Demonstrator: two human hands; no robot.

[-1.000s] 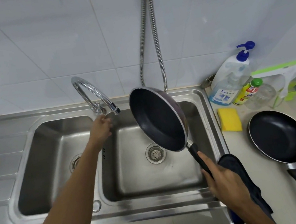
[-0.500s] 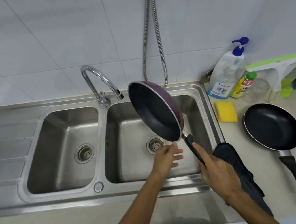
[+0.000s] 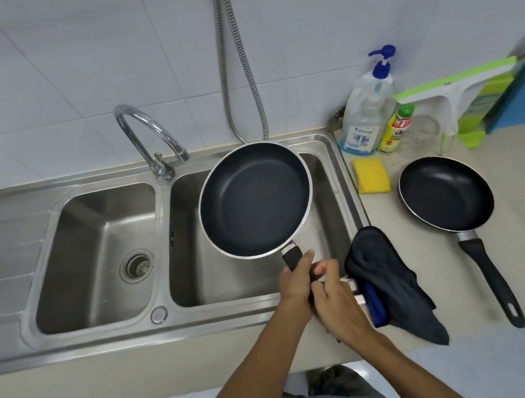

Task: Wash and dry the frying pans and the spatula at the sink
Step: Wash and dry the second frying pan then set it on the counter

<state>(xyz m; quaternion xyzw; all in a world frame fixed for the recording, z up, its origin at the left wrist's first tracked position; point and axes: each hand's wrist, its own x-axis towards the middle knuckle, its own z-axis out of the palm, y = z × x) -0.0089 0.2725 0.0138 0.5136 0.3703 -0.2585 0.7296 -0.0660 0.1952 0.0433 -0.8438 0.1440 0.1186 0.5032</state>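
**A:** You hold the frying pan [image 3: 256, 199] at centre frame, cooking face up and close to level, over the right basin [image 3: 194, 277] of the sink [image 3: 105, 338]. I take it that is so any drips fall into the steel and not on the counter.

**B:** Agreed. Your left hand [image 3: 295, 279] wraps the black handle just behind the bowl, thumb along the top. Your right hand [image 3: 336, 303] sits right behind it, touching it, fingers curled round the rear of the same handle. Two hands on one handle looks to me like a change of grip.

**A:** That would free your right hand for the dark cloth [image 3: 393, 285], which lies draped over the sink's right edge, just beside that hand. So you are likely at the drying step for this pan.

**B:** No water shows at the tap [image 3: 149, 137], upper left of the pan, which fits that. The second frying pan [image 3: 446, 193] lies flat on the counter at the right, handle towards you, apart from the sink.

**A:** The yellow sponge [image 3: 371, 175] and the pump bottle [image 3: 367, 115] stand between sink and wall, within your reach. I see no spatula anywhere.
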